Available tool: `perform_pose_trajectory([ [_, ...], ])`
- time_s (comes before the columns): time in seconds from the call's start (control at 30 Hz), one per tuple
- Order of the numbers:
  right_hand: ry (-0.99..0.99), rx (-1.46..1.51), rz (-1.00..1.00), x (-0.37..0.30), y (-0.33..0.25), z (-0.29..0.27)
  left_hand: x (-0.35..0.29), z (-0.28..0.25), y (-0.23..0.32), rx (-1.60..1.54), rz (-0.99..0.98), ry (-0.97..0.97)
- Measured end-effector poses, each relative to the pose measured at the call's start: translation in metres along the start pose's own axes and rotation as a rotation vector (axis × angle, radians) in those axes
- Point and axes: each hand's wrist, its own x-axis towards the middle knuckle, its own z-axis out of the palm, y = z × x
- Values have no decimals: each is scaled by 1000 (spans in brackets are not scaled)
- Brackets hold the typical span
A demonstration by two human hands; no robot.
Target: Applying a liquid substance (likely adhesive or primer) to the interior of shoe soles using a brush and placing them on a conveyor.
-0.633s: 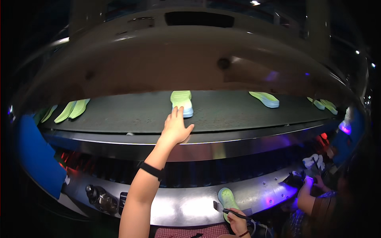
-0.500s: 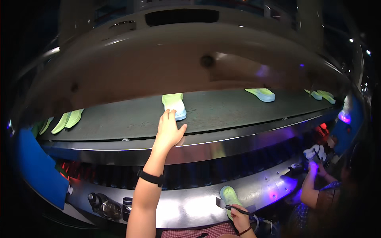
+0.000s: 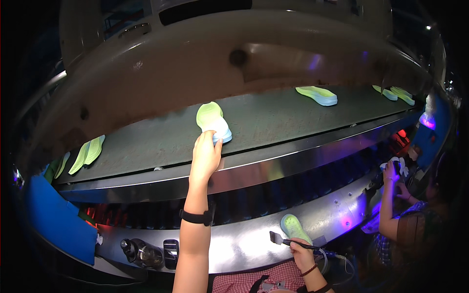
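Observation:
On the dark conveyor belt, a yellow-green and pale blue shoe sole (image 3: 210,116) lies under the edge of the machine hood. My left hand (image 3: 205,155) stretches over to its near, blue-edged end, with fingers on top and thumb at the side, gripping it. Low in the view, my right hand (image 3: 303,254) is closed around the black handle of a flat brush (image 3: 277,238); its bristles point left. Just beyond that hand, another green shoe sole (image 3: 292,225) rests on the metal ledge, its near end partly hidden by hand and brush.
A dark bottle (image 3: 142,254) and a black phone-like object (image 3: 171,254) stand on the metal ledge (image 3: 234,244). More soles (image 3: 317,95) lie on the belt (image 3: 259,122). The brown hood (image 3: 161,73) overhangs it. At right, a co-worker's arm (image 3: 389,210) handles a white item.
The view has shifted. My left thumb has closed in against the sole, and more of that sole shows from under the hood. My right hand still holds the brush beside the other sole.

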Motion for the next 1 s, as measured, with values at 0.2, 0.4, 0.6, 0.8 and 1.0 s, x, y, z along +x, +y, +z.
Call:
perform_pose_trajectory([
  [0.2, 6, -6, -41, -4, -8, 6, 8, -6, -1, 65, 73, 15],
  [0.4, 54, -79, -72, 2, -10, -13, 15, 9, -1, 107, 184, 19],
  [0.6, -62, -202, -39, 12, -2, -25, -29, -17, -40, 1, 201, 165],
  [0.8, 24, -142, -40, 7, -17, -8, -115, -20, 4, 213, 622, 927],
  [1.0, 0, -134, -118, 15, -31, -6, -192, -9, 22, -324, 232, 486],
])
